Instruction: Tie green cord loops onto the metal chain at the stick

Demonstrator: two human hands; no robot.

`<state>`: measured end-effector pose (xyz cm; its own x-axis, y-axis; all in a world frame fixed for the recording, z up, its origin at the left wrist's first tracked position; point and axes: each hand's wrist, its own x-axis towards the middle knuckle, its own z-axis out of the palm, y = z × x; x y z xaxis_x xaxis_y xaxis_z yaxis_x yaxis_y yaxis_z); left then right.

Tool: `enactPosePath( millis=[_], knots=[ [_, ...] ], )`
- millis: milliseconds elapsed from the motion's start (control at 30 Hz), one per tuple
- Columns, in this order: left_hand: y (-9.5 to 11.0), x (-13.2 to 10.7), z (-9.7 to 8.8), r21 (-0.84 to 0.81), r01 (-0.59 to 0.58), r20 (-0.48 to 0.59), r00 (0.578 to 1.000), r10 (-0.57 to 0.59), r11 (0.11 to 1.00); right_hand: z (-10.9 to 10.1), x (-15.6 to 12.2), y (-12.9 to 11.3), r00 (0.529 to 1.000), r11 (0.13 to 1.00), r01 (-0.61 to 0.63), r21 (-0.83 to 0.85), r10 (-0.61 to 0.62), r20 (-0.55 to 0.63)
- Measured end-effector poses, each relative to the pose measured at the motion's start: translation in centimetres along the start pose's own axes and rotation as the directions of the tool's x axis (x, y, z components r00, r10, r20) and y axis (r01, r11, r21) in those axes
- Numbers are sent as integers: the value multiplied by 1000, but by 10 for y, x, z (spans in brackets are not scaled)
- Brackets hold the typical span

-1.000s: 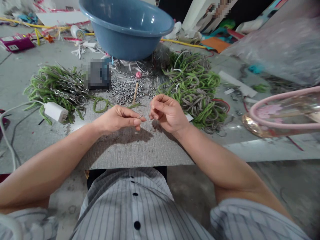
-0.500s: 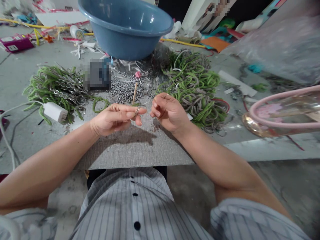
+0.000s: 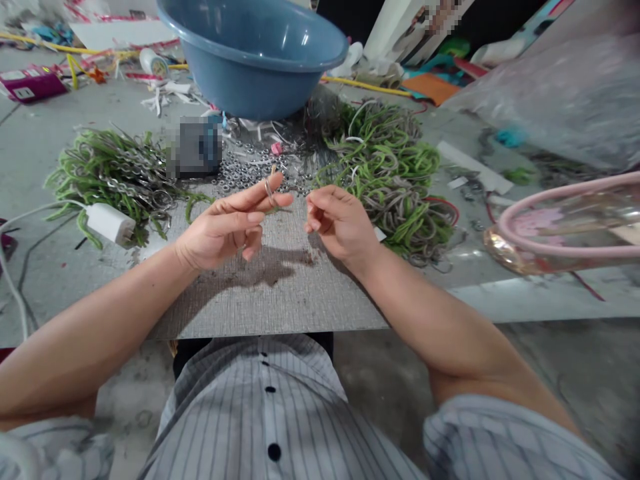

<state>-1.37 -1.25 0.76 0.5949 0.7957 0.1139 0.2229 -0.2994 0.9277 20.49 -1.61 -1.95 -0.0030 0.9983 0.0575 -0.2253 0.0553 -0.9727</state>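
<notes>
My left hand (image 3: 227, 227) is raised over the grey board (image 3: 280, 293) and pinches a small metal ring (image 3: 269, 190) between thumb and forefinger. Just to its right, my right hand (image 3: 340, 223) hovers with its fingers curled in; whether it holds anything I cannot see. Behind the hands lies a heap of small metal rings (image 3: 245, 173) with a thin wooden stick partly hidden by my left fingers. A pile of green and grey cords (image 3: 395, 173) lies to the right, and a bundle of green cords with rings attached (image 3: 115, 177) lies to the left.
A blue plastic basin (image 3: 257, 57) stands at the back. A white charger plug (image 3: 110, 223) with its cable lies at the left. A pink-rimmed clear container (image 3: 565, 223) sits at the right edge. Scraps and tape litter the far table.
My left hand has lifted and moved forward with the ring, its fingers stretching out. The right hand has barely shifted.
</notes>
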Motion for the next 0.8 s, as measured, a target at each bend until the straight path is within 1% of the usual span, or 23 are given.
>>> enactPosePath(
  millis=[67,167,233,267,333,433,500,567,700,800],
  knots=[
    [-1,0,-1,-17,-9,-11,1000,9,1000,2,-2,3,994,984,105,-147,-104,18],
    [-4,2,-2,-86,-29,-7,1000,28,996,5,-6,6,965,896,263,-357,-241,107],
    [-6,3,0,-105,-69,-12,998,69,992,6,-9,6,940,829,341,-444,-289,181],
    [-6,4,1,-85,-96,-23,995,94,992,7,-10,6,929,797,369,-478,-302,214],
    [-7,6,3,7,-135,-57,989,135,991,6,-12,6,911,731,411,-545,-310,271],
    [-9,7,5,152,-123,-102,985,140,981,6,-14,5,885,636,465,-616,-304,354],
    [-11,7,5,202,-104,-95,988,125,974,6,-15,5,869,587,492,-643,-281,408],
    [-13,5,5,274,-108,-79,988,134,956,6,-16,5,859,540,507,-671,-256,443],
    [-12,2,5,502,-111,-68,984,167,858,8,-20,5,841,451,539,-711,-239,485],
    [-8,0,7,615,-92,-67,984,168,783,9,-23,4,825,402,564,-721,-240,512]
  ],
)
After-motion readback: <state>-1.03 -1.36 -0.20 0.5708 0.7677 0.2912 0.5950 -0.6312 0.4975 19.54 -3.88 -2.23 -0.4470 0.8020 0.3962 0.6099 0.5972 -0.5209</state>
